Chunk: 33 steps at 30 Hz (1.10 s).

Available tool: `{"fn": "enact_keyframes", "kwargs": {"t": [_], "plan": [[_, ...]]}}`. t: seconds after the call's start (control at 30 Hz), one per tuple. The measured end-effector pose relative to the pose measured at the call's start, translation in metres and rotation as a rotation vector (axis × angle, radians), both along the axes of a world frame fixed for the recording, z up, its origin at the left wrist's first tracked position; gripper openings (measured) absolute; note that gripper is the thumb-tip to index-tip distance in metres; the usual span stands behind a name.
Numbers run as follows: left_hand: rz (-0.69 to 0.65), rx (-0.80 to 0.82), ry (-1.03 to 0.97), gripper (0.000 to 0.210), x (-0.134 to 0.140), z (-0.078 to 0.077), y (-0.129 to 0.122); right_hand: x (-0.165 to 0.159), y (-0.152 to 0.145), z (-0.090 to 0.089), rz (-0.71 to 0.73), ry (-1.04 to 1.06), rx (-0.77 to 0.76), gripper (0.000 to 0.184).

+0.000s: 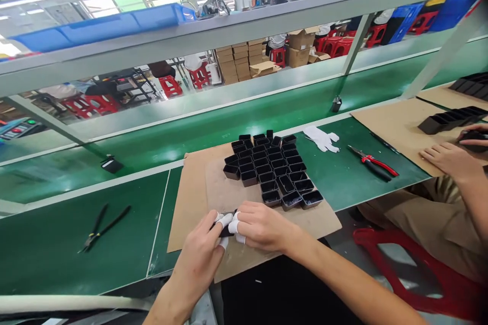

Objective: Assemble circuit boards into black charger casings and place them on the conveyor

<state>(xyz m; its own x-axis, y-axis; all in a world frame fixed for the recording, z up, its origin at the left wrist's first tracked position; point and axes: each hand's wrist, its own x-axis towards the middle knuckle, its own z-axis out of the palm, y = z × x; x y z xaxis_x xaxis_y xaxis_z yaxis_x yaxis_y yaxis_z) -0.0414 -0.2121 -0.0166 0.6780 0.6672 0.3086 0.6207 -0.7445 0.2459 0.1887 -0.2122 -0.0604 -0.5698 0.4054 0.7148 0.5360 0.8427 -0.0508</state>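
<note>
While the black piece (pixel 227 235) is pinched between both hands: it is best steadied by one hand so that the fingertips of the other can be shifted lightly over it.
Left hand (pixel 200 243): it is closed around the piece's left part, with thumb and fingers clamped on it; the forearm is brought in from the near left.
Right hand (pixel 261 223): it is curled from the right, its fingertips gathered together on the piece's right end; the forearm is slanted in from the near right.
White finger covers (pixel 234 226): they are worn on the fingertips of both hands, and by them the exact contact is partly hidden.
Piece's place: it is held at the near side of the cardboard (pixel 190 203); what detail is being worked on cannot be told.
Black open boxes (pixel 263 165): they are grouped just beyond the hands, so the wrists are best kept low and near, lest a near box be nudged.
Green surface (pixel 328 182): red-handled pliers (pixel 373 164) are laid far enough right for the elbows to be left unhindered.
</note>
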Motion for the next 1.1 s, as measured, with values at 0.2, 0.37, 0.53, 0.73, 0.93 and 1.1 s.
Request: {"fn": "enact_keyframes", "kwargs": {"t": [0.2,0.37,0.53,0.73,0.93,1.1], "plan": [[0.014,-0.007,0.004,0.029,0.002,0.004,0.007,0.012,0.002,-0.004,0.04,0.077,0.005,0.021],[0.004,0.02,-0.038,0.024,-0.003,0.009,0.015,0.02,0.007,-0.005,0.056,0.117,-0.025,0.02],[0.016,0.052,-0.138,0.02,-0.008,0.004,0.016,0.02,0.007,-0.006,0.066,0.301,-0.228,0.013],[0.168,0.313,-0.417,0.043,-0.004,-0.016,-0.01,-0.021,-0.041,-0.011,-0.148,1.066,-0.639,0.017],[0.184,0.378,-0.544,0.065,0.008,-0.034,-0.041,-0.061,-0.061,-0.022,0.019,1.429,-0.846,0.075],[0.192,0.377,-0.611,0.074,0.011,-0.049,-0.049,-0.055,-0.058,-0.018,-0.005,1.427,-0.773,0.077]]}}
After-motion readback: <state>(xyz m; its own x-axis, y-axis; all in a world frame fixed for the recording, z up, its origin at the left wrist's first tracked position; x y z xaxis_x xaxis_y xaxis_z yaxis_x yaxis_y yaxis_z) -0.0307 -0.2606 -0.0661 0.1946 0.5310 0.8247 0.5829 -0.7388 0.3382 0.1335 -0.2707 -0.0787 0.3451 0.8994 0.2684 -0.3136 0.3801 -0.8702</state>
